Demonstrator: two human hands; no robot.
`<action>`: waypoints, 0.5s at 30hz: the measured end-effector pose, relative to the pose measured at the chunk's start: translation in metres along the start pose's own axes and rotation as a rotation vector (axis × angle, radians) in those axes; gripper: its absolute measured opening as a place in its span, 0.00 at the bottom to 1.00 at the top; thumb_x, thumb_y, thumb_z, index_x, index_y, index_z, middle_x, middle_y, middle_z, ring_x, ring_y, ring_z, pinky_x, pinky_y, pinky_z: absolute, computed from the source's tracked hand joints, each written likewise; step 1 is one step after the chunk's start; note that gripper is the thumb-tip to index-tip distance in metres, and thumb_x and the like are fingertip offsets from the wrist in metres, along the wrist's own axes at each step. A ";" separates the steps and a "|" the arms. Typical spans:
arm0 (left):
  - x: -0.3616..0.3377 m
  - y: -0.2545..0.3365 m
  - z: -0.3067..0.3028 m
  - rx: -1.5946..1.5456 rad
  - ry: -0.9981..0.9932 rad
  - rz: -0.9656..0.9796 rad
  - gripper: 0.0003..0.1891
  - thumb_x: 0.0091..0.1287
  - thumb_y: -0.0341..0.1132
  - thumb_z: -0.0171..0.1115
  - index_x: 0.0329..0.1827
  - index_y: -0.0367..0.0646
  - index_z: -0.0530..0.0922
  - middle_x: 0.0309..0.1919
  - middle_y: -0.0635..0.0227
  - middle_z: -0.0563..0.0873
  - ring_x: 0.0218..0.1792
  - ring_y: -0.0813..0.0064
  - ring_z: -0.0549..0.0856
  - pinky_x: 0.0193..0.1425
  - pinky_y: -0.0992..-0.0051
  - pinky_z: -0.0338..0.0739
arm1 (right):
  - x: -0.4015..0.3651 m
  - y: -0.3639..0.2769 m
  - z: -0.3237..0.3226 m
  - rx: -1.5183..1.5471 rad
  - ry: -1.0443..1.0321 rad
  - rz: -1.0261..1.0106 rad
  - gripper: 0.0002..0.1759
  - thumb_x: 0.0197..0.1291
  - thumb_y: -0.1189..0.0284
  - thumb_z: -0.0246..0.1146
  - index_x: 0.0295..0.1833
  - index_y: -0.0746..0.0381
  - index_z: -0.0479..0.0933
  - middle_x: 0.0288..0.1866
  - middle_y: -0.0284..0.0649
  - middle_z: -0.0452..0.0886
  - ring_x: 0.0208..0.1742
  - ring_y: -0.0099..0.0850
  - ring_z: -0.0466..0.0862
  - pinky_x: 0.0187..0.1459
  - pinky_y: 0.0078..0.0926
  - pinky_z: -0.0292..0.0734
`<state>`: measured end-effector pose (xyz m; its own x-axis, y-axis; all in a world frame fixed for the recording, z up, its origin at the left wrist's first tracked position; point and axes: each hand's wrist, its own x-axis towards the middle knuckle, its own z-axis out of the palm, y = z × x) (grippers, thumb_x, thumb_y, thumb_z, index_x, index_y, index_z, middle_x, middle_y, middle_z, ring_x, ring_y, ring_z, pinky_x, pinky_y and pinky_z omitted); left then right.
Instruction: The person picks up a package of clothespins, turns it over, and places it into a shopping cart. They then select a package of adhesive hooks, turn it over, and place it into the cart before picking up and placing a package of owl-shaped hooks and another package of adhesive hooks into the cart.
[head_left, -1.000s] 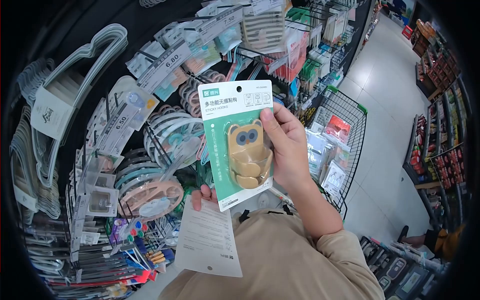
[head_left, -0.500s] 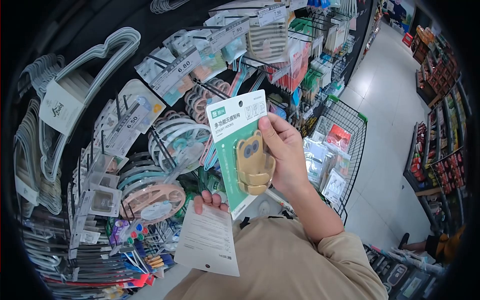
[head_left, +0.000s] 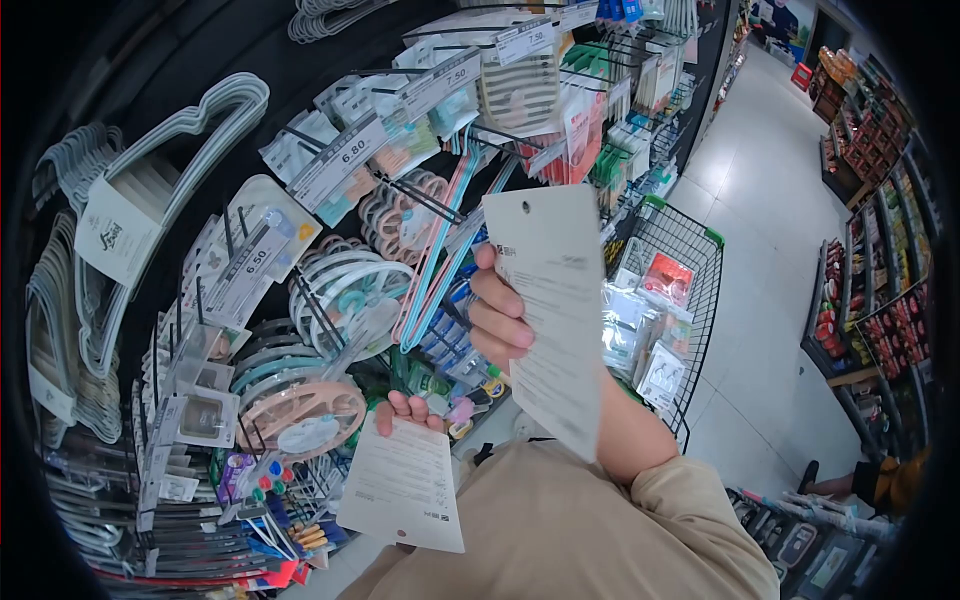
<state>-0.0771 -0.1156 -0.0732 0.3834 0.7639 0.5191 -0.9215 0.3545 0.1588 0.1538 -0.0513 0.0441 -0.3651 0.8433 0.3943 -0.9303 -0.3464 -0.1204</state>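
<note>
My right hand (head_left: 502, 318) is closed on a sticky hook pack (head_left: 550, 330), raised in front of my chest. Its white printed back faces me, with a punched hole at the top, and the tan hook on its front is hidden. Lower down, the curled fingers of my left hand (head_left: 408, 410) grip the edge of a second white backing card (head_left: 405, 475). Small print and a hole at its lower end show; whatever is on its other side is out of sight.
A display rack holds hangers (head_left: 170, 190), round pink and teal drying racks (head_left: 305, 415) and price tags (head_left: 340, 160). To the right stands a wire shopping cart (head_left: 705, 290) containing several packets (head_left: 660, 370). Beyond the tiled aisle (head_left: 750, 180) are more shelves (head_left: 880, 290) and part of another person (head_left: 870, 485).
My right hand has turned the sticky hook pack from its green front to its white back. My left hand keeps its card, slightly shifted to the left.
</note>
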 end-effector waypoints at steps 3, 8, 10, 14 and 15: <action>0.001 0.003 -0.007 -0.007 -0.003 -0.010 0.07 0.76 0.37 0.53 0.37 0.48 0.70 0.76 0.70 0.64 0.77 0.67 0.59 0.79 0.58 0.55 | 0.001 0.002 -0.003 0.356 -0.206 0.050 0.23 0.73 0.56 0.51 0.58 0.65 0.68 0.29 0.33 0.70 0.21 0.23 0.70 0.23 0.21 0.66; -0.001 0.005 -0.012 -0.064 0.013 -0.004 0.08 0.75 0.35 0.54 0.35 0.48 0.69 0.74 0.70 0.67 0.77 0.67 0.59 0.78 0.57 0.56 | 0.002 -0.002 -0.007 0.478 -0.449 0.073 0.27 0.74 0.54 0.48 0.61 0.67 0.68 0.31 0.36 0.69 0.24 0.26 0.73 0.26 0.23 0.67; -0.001 0.010 -0.017 -0.063 0.008 -0.024 0.08 0.75 0.35 0.54 0.35 0.47 0.69 0.74 0.70 0.67 0.77 0.67 0.59 0.78 0.57 0.56 | 0.002 -0.003 -0.003 0.468 -0.492 0.070 0.27 0.74 0.53 0.48 0.60 0.67 0.67 0.31 0.36 0.69 0.24 0.26 0.73 0.26 0.23 0.67; -0.001 0.017 -0.024 -0.012 -0.023 -0.081 0.09 0.74 0.35 0.55 0.34 0.47 0.69 0.74 0.70 0.67 0.77 0.68 0.60 0.78 0.58 0.55 | 0.004 -0.003 -0.004 0.487 -0.620 0.071 0.27 0.73 0.52 0.49 0.59 0.66 0.66 0.31 0.36 0.68 0.24 0.26 0.72 0.26 0.23 0.66; 0.001 0.017 -0.025 -0.017 -0.034 -0.082 0.08 0.74 0.35 0.56 0.34 0.47 0.70 0.74 0.70 0.67 0.77 0.67 0.60 0.78 0.58 0.55 | 0.002 -0.004 -0.003 0.483 -0.617 0.067 0.27 0.73 0.52 0.49 0.59 0.66 0.66 0.31 0.36 0.68 0.24 0.26 0.72 0.26 0.23 0.66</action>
<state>-0.0911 -0.0951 -0.0904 0.4545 0.7133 0.5335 -0.8859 0.4243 0.1874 0.1566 -0.0470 0.0428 -0.2031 0.4829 0.8518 -0.7366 -0.6485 0.1919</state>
